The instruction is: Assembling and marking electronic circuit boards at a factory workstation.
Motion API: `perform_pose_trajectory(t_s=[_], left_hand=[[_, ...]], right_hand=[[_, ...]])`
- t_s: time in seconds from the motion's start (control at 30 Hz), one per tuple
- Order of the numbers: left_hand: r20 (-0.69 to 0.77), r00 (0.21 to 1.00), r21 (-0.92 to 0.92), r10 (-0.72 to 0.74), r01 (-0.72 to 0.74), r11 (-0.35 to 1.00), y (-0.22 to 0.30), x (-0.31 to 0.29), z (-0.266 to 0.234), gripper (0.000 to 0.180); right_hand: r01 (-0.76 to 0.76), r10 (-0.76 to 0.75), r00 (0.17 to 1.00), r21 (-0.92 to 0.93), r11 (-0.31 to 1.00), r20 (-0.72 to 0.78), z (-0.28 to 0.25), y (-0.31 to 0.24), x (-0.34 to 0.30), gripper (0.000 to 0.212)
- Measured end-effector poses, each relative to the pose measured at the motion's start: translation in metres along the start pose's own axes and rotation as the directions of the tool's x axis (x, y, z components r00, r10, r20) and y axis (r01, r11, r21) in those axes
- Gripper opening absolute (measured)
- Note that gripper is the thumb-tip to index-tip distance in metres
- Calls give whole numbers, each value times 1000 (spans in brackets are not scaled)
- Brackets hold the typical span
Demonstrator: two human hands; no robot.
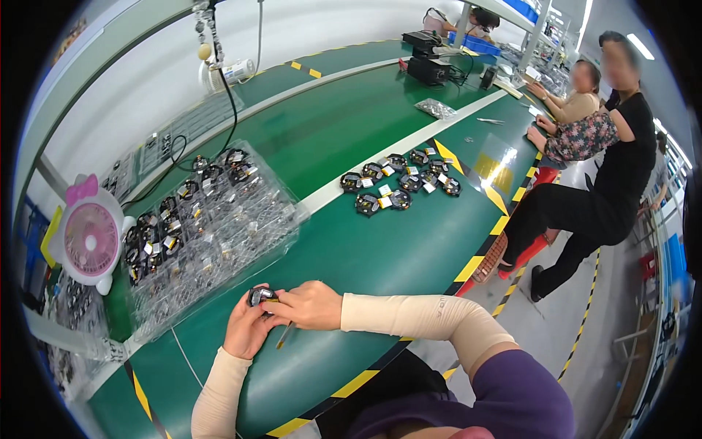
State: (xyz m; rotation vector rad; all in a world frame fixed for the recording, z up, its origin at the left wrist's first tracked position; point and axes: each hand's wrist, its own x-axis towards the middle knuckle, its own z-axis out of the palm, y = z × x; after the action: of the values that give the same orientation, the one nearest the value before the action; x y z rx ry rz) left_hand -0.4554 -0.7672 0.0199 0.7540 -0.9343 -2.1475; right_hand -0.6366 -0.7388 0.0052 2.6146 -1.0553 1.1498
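Note:
Near the front edge of the green bench, my left hand is closed around a small round black electronic module, holding it up off the surface. My right hand meets it from the right, its fingers bent in a pinch at the module. From under those fingers a slim tool with a yellowish end points down toward the bench; its kind cannot be made out. Cream sleeves cover both forearms. What the right fingertips touch on the module is partly hidden.
Clear plastic trays with black modules lie at the left, beside a pink-and-white fan. Several loose modules with white parts lie further right. A plastic bag and black boxes sit beyond. Another person sits at right.

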Motion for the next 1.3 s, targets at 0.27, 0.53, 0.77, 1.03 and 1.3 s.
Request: perform_pose_trajectory(t_s=[0.27, 0.53, 0.77, 1.03, 1.3], left_hand=[[14, 999, -44, -29, 30, 999, -1, 2, -5, 35], [16, 995, -31, -97, 97, 995, 4, 2, -3, 41], [8, 991, -23, -134, 134, 991, 6, 1, -3, 46], [71, 988, -61, -136, 140, 988, 4, 4, -8, 44], [55, 990, -65, -131, 134, 989, 5, 4, -9, 44]], right_hand=[[-27, 28, 999, 44, 999, -22, 5, 6, -4, 23], [-32, 33, 999, 41, 999, -35, 0, 10, -9, 27], [-77, 77, 997, 85, 993, -1, 1, 12, -10, 28], [-97, 96, 995, 87, 991, 15, 0, 15, -10, 27], [-121, 120, 993, 86, 989, 21, -1, 15, -9, 27]])
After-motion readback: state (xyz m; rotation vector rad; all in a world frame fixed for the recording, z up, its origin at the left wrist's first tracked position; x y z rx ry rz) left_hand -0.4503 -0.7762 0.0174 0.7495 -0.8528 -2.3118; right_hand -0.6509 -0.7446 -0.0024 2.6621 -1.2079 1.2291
